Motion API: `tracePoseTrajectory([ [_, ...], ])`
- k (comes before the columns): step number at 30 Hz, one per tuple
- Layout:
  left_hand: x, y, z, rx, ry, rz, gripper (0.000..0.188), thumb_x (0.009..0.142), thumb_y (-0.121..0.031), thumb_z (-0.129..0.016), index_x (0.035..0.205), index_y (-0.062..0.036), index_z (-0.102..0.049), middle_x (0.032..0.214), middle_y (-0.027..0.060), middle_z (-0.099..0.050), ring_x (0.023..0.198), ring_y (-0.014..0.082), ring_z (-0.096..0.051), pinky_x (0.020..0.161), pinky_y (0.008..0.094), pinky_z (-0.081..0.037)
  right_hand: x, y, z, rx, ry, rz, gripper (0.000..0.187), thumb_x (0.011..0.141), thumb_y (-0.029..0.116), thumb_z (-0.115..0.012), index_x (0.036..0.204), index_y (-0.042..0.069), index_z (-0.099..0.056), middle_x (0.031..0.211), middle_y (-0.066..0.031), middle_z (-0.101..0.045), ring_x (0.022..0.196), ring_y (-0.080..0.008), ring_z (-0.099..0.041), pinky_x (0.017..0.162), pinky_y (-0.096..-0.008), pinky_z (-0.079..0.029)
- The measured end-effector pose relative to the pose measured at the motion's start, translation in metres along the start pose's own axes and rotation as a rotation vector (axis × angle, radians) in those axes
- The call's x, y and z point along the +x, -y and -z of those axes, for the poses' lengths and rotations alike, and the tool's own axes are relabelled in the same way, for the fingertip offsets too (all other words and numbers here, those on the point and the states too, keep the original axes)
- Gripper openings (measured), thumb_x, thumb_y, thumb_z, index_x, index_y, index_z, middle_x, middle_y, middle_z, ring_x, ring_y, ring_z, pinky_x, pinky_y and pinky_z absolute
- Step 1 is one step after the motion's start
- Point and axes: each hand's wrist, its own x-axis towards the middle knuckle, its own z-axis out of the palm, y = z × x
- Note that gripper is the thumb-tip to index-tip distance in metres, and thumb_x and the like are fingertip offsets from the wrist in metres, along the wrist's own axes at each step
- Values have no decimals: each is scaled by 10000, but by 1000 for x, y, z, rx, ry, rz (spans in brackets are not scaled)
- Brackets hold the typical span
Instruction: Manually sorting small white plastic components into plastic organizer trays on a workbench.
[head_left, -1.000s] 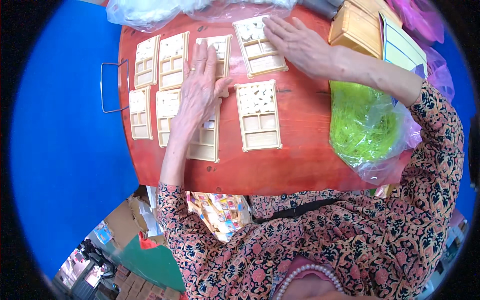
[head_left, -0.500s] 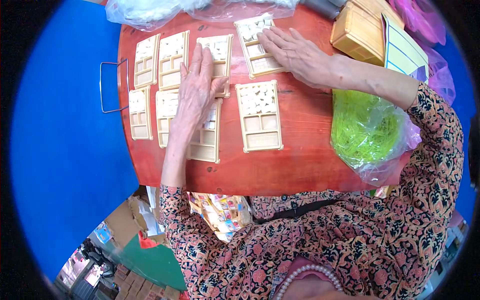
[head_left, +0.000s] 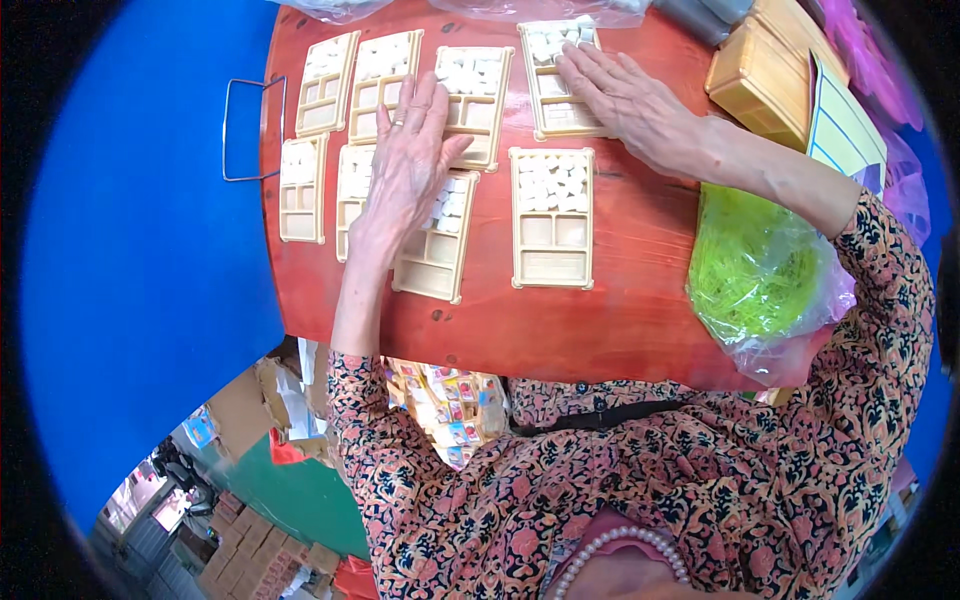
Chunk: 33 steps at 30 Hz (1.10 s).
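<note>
Several cream compartmented trays lie on the red table, each with small white blocks in its far section and bare smaller sections nearer me. My left hand (head_left: 408,160) is open, fingers stretched out and close together, lying over the left edge of one far tray (head_left: 482,115) and partly covering the nearer trays beside it. At the far right tray (head_left: 565,115), my right hand (head_left: 635,105) is open too, fingertips resting at the white blocks (head_left: 556,42). Nearest me on the right sits another tray (head_left: 553,268), touched by neither hand. What lies beneath my palms is hidden.
To the right, a plastic bag of bright green shredded strands (head_left: 755,270) lies by the table edge. Beyond it stand a tan box (head_left: 758,85) and a striped pale card (head_left: 850,125). Clear plastic bags (head_left: 560,10) line the far side. A wire handle (head_left: 226,130) juts out left.
The whole view has shifted, so the table and trays sit higher and further right in the picture. Both hands stay in about the same places on the trays.
</note>
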Motion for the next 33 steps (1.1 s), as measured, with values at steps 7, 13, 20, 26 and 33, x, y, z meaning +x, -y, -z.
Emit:
tracePoseTrajectory([
  [7, 8, -3, 0, -5, -37, 7, 515, 882, -283, -548, 1269, 24, -403, 1388, 197, -347, 1334, 375, -245, 1042, 596, -200, 1, -2, -6, -11, -23, -9, 627, 839, 26, -395, 1421, 8, -162, 1475, -188, -184, 1372, -313, -187, 1113, -433, -194],
  [13, 12, -3, 0, 72, -48, -36, 422, 870, -269, -564, 1154, 30, -473, 1358, 197, -378, 1320, 380, -268, 1028, 604, -222, 1, 0, -3, -3, -6, -24, 621, 840, 26, -395, 1420, 13, -172, 1473, -185, -191, 1369, -312, -196, 1114, -431, -195],
  [20, 12, -4, 6, 50, -91, -14, 552, 857, -287, -582, 1280, 20, -405, 1398, 195, -335, 1335, 364, -248, 1049, 575, -212, 0, 1, 1, -15, 18, -25, 610, 846, 36, -392, 1418, 14, -181, 1479, -181, -177, 1372, -309, -188, 1113, -437, -197],
  [26, 19, -8, -8, -6, -27, -43, 668, 859, -364, -558, 1360, 9, -320, 1438, 189, -282, 1348, 315, -246, 1075, 530, -199, -1, 2, 1, -30, 31, -37, 605, 852, 49, -391, 1418, 16, -182, 1484, -176, -165, 1375, -306, -180, 1110, -438, -203],
  [33, 20, -9, -6, 36, 45, -20, 670, 866, -411, -522, 1355, 6, -333, 1435, 186, -290, 1347, 305, -253, 1080, 516, -201, 1, 1, -1, -71, 56, -42, 607, 852, 49, -400, 1420, 22, -186, 1485, -167, -171, 1375, -299, -186, 1107, -441, -209],
])
